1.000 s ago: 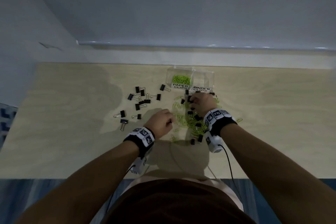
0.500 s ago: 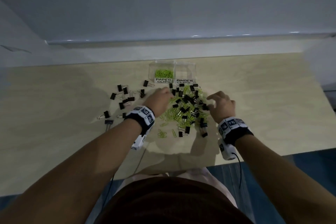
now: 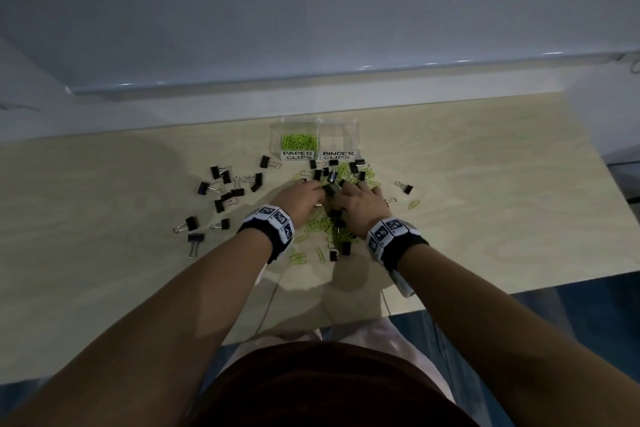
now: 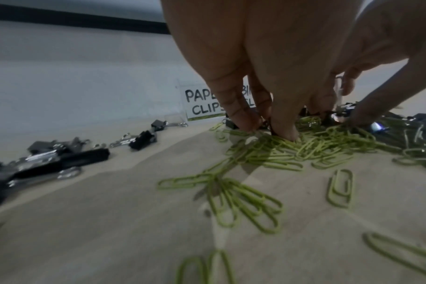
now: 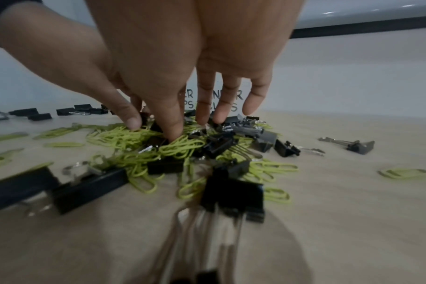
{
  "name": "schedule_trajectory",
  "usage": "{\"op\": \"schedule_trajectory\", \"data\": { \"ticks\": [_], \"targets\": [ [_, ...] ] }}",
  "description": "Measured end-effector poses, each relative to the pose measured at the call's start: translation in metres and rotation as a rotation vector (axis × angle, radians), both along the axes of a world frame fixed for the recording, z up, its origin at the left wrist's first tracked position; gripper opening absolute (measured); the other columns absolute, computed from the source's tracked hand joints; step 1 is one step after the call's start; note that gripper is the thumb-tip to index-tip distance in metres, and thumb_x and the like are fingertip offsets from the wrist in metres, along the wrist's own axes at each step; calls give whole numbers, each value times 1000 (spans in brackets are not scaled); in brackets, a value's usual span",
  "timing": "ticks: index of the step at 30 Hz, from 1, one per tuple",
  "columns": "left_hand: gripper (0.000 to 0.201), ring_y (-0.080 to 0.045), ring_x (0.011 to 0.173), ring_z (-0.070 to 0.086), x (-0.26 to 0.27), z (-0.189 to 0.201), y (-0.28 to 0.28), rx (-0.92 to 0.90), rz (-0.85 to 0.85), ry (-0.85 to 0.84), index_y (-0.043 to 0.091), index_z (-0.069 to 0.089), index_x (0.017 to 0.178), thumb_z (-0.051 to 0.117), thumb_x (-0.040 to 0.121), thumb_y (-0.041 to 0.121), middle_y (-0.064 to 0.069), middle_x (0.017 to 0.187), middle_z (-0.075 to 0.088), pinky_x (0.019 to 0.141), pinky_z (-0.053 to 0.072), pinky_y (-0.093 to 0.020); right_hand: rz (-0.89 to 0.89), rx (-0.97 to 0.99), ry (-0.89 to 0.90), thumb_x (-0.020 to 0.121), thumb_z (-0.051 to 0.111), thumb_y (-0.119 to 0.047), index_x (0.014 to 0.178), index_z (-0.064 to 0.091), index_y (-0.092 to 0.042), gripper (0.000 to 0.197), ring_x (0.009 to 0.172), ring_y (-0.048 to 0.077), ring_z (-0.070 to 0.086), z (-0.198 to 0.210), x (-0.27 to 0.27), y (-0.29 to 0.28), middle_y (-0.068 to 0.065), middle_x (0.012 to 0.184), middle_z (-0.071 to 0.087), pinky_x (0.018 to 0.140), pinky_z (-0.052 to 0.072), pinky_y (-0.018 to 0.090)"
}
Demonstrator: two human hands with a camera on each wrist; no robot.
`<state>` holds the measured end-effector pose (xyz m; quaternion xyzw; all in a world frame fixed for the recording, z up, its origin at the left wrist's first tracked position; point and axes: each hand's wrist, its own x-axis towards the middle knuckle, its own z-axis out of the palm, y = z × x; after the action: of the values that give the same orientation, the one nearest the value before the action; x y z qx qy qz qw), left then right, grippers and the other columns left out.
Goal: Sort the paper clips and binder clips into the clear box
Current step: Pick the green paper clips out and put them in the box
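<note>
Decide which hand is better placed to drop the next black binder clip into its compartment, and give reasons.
Probably the right hand: it works the mixed pile on the side directly below the empty compartment labelled BINDER CLIPS in the clear plastic box, with black binder clips at its fingertips. The left hand lies nearer the paper-clip side.

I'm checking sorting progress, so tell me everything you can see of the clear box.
The clear box is a small transparent, plastic-looking container standing upright at the far edge of the wooden table, beyond both hands. A wall splits it into two compartments with handwritten front labels: the left, PAPER CLIPS, holds green paper clips; the right, BINDER CLIPS, looks empty. Black binder clips lie just before it.
</note>
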<state>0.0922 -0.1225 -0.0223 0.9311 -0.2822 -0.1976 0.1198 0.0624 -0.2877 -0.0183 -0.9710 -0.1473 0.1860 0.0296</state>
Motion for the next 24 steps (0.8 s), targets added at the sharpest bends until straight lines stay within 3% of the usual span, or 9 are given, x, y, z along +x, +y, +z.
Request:
{"op": "schedule_trajectory", "data": {
  "ticks": [5, 9, 12, 15, 17, 20, 24],
  "targets": [
    [21, -27, 95, 58, -7, -6, 18, -187, 283, 113, 8, 63, 102, 64, 81, 7, -10, 105, 59, 84, 49, -35, -69, 128, 10, 84, 62, -32, 119, 58, -28, 35, 111, 26, 42, -2, 0, -11, 0, 116, 51, 92, 35, 45],
    [19, -22, 94, 56, -9, -3, 41, -274, 483, -19, 10, 58, 105, 61, 86, 12, -8, 106, 57, 83, 48, -37, -314, 359, -101, 80, 68, -32, 88, 65, -25, 11, 96, 20, 52, 1, -1, -33, -6, 96, 56, 91, 43, 48],
    [27, -30, 104, 49, -6, -4, 62, -207, 566, -143, 11, 56, 111, 62, 85, 11, -12, 112, 53, 88, 47, -45, -478, 427, -127, 78, 70, -33, 76, 58, -31, 12, 88, 16, 53, 5, 0, -66, -11, 87, 53, 86, 47, 46],
    [34, -28, 111, 44, -15, 4, 58, -169, 487, -151, 14, 56, 117, 64, 84, 17, -9, 118, 49, 95, 44, -43, -568, 434, -156, 78, 72, -29, 75, 63, -24, 11, 80, 20, 59, 7, 2, -97, -4, 82, 62, 78, 51, 43],
    [31, -20, 109, 46, -31, 11, 39, -214, 332, -66, 17, 57, 116, 61, 86, 24, -4, 119, 51, 95, 43, -36, -633, 508, -128, 77, 75, -22, 75, 67, -15, 11, 73, 19, 60, 5, 2, -108, 2, 76, 66, 71, 52, 35],
    [30, -14, 104, 49, -59, 13, 4, -197, 51, 122, 19, 57, 116, 58, 88, 32, 1, 118, 53, 94, 44, -31, -739, 583, -31, 76, 76, -19, 73, 67, -13, 11, 70, 18, 59, 1, 0, -112, 3, 70, 66, 65, 45, 26],
    [35, -18, 105, 49, -78, -4, -22, -89, -138, 212, 14, 54, 119, 59, 88, 31, -1, 120, 49, 84, 41, -28, -850, 631, 1, 78, 73, -17, 75, 70, -13, 5, 73, 22, 64, -10, -3, -111, 6, 73, 69, 71, 54, 31]
  ]
}}
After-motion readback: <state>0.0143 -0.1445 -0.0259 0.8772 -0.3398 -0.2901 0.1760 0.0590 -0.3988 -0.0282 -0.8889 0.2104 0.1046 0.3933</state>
